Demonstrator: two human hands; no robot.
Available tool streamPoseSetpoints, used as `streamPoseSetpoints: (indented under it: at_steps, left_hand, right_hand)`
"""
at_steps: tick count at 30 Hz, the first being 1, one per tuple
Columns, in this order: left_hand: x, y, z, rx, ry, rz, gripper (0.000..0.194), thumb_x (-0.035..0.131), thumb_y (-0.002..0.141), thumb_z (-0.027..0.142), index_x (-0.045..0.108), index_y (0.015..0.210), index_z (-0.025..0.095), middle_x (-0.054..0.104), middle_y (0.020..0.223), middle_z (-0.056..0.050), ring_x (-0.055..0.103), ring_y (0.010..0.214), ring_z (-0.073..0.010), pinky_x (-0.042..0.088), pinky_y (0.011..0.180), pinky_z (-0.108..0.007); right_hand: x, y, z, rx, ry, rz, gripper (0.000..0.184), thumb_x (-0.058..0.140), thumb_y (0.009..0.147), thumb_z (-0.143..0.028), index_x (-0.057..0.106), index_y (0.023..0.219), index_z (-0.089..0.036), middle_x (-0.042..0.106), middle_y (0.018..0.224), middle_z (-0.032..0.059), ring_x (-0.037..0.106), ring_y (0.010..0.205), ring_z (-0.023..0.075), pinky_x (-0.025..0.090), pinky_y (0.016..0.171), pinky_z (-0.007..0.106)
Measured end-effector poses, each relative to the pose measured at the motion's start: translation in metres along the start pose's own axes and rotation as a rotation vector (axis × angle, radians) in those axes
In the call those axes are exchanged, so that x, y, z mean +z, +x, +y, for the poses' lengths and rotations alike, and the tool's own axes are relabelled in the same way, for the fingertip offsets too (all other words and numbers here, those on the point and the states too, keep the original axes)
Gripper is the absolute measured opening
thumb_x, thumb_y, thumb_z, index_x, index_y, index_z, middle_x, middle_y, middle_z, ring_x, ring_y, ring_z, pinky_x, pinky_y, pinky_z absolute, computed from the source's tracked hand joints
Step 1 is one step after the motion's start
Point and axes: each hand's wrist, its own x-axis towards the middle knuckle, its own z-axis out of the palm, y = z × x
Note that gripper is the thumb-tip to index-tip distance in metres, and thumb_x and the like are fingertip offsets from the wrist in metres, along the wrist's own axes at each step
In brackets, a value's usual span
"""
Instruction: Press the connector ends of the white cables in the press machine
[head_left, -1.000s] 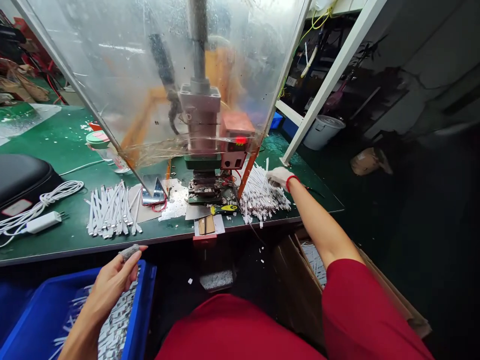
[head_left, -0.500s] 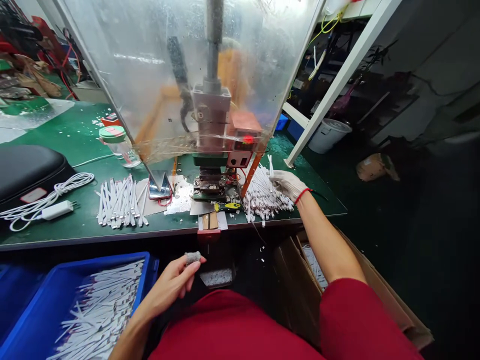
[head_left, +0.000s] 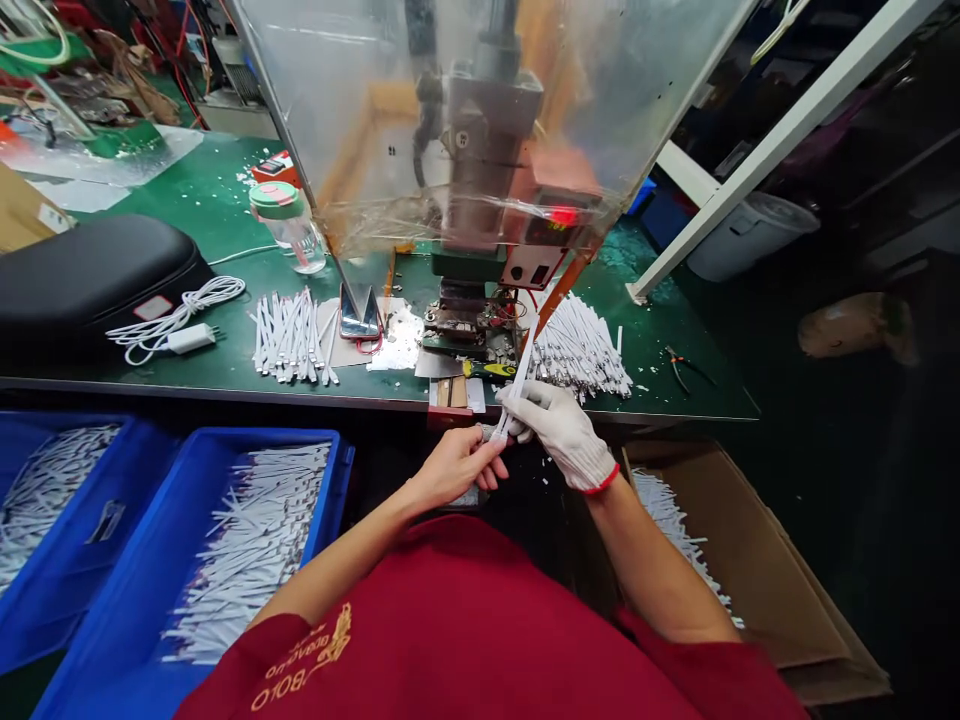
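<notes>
My right hand (head_left: 561, 425), in a white knit glove with a red cuff, is closed around a few short white cables (head_left: 523, 366) just in front of the table edge. The cables slant upward, away from me. At their lower ends, the bare fingers of my left hand (head_left: 457, 465) pinch them; a grey wrap covers one fingertip. Behind my hands, a heap of similar white cables (head_left: 577, 345) lies to the right of the press (head_left: 461, 310). A smaller bunch of white cables (head_left: 292, 335) rests to its left.
A clear plastic shield (head_left: 360, 150) hangs before the press. A yellow-black tool (head_left: 489, 371) and pliers (head_left: 679, 370) lie on the green table (head_left: 697, 400). Blue bins (head_left: 196, 470) of cables stand below left; a cardboard box (head_left: 757, 540) with cables stands below right.
My right hand has come from the cable heap towards me with cables in it. My left hand has moved up and right to meet it. The view has shifted left.
</notes>
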Motion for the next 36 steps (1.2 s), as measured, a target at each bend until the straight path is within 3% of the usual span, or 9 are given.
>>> streamPoseSetpoints:
  at_steps: [7, 15, 19, 23, 28, 36]
  left_hand:
    - [-0.014, -0.009, -0.007, -0.127, -0.287, -0.03, 0.054, 0.069, 0.075, 0.058, 0.064, 0.098, 0.009, 0.073, 0.078, -0.011, 0.071, 0.063, -0.0177, 0.054, 0.059, -0.025]
    - [-0.027, -0.02, -0.01, -0.08, -0.345, 0.106, 0.051, 0.071, 0.076, 0.053, 0.065, 0.096, 0.006, 0.072, 0.075, -0.012, 0.072, 0.064, -0.0194, 0.055, 0.058, -0.025]
    - [-0.033, -0.019, -0.01, -0.051, -0.357, 0.208, 0.052, 0.072, 0.075, 0.053, 0.065, 0.096, 0.006, 0.072, 0.075, -0.011, 0.071, 0.064, -0.0195, 0.055, 0.058, -0.025]
    - [-0.038, -0.016, -0.009, -0.072, -0.34, 0.25, 0.052, 0.071, 0.074, 0.055, 0.065, 0.094, 0.007, 0.072, 0.072, -0.01, 0.071, 0.062, -0.0194, 0.054, 0.056, -0.024]
    - [-0.042, -0.012, -0.01, -0.135, -0.308, 0.182, 0.055, 0.065, 0.076, 0.061, 0.065, 0.086, 0.008, 0.071, 0.065, -0.011, 0.07, 0.057, -0.0201, 0.052, 0.052, -0.024]
    - [-0.042, -0.01, -0.013, -0.124, -0.331, 0.187, 0.052, 0.064, 0.077, 0.059, 0.066, 0.085, 0.007, 0.071, 0.063, -0.01, 0.07, 0.055, -0.0194, 0.052, 0.05, -0.022]
  right_hand:
    - [0.014, 0.008, 0.005, 0.005, -0.012, -0.104, 0.032, 0.067, 0.08, -0.048, 0.066, 0.084, -0.016, 0.062, 0.066, 0.0016, 0.056, 0.054, 0.012, 0.049, 0.05, 0.023]
    - [0.027, 0.054, 0.01, 0.084, 0.147, -0.287, 0.035, 0.069, 0.079, -0.049, 0.069, 0.083, -0.014, 0.057, 0.058, -0.0004, 0.045, 0.048, 0.0061, 0.032, 0.042, 0.017]
    - [0.041, 0.081, 0.016, 0.155, 0.311, -0.354, 0.033, 0.075, 0.072, -0.044, 0.069, 0.082, -0.013, 0.06, 0.064, 0.0014, 0.043, 0.047, 0.0061, 0.031, 0.04, 0.017]
    - [0.052, 0.094, 0.027, 0.137, 0.341, -0.328, 0.031, 0.076, 0.069, -0.041, 0.071, 0.078, -0.012, 0.06, 0.063, 0.0016, 0.042, 0.047, 0.0059, 0.029, 0.039, 0.017]
    - [0.057, 0.097, 0.038, 0.135, 0.362, -0.253, 0.029, 0.074, 0.069, -0.04, 0.072, 0.078, -0.012, 0.059, 0.061, 0.0015, 0.041, 0.046, 0.0058, 0.028, 0.038, 0.016]
    - [0.06, 0.092, 0.028, 0.178, 0.439, -0.197, 0.03, 0.073, 0.066, -0.038, 0.072, 0.078, -0.011, 0.057, 0.056, 0.001, 0.042, 0.044, 0.0058, 0.029, 0.038, 0.016]
